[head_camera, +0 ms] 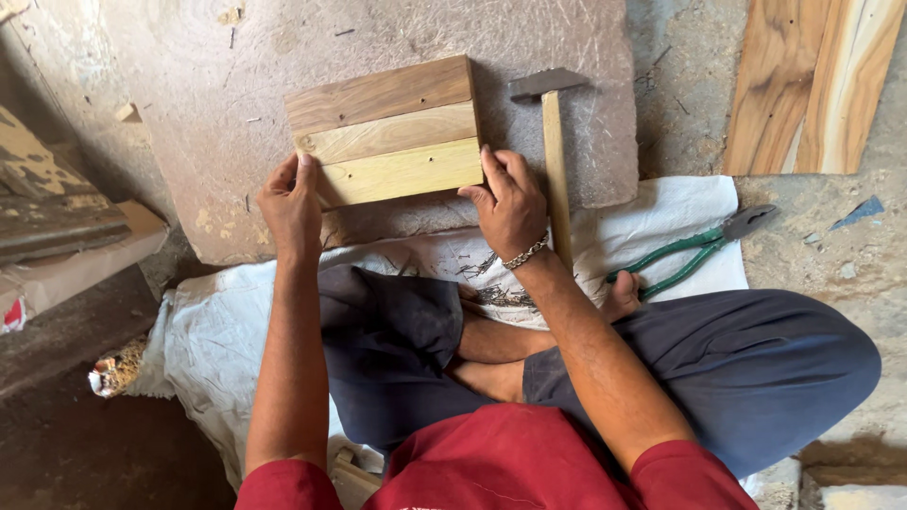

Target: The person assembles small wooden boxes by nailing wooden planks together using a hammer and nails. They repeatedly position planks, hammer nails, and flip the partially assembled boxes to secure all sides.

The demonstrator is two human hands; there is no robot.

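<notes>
Three wooden slats (387,132) lie side by side as one panel on a flat stone slab (236,85). My left hand (291,203) grips the panel's near left corner. On the near right corner rests my right hand (510,203), fingers pressed on the nearest, palest slat. A chain bracelet circles that wrist. A hammer (553,142) with a wooden handle lies just right of the panel, next to my right hand.
Green-handled pliers (699,250) lie on a white sack (217,331) to the right. A pile of small nails (491,283) sits on the sack near my crossed legs. Wooden planks (812,85) lean at the top right. Scrap boards (57,208) lie on the left.
</notes>
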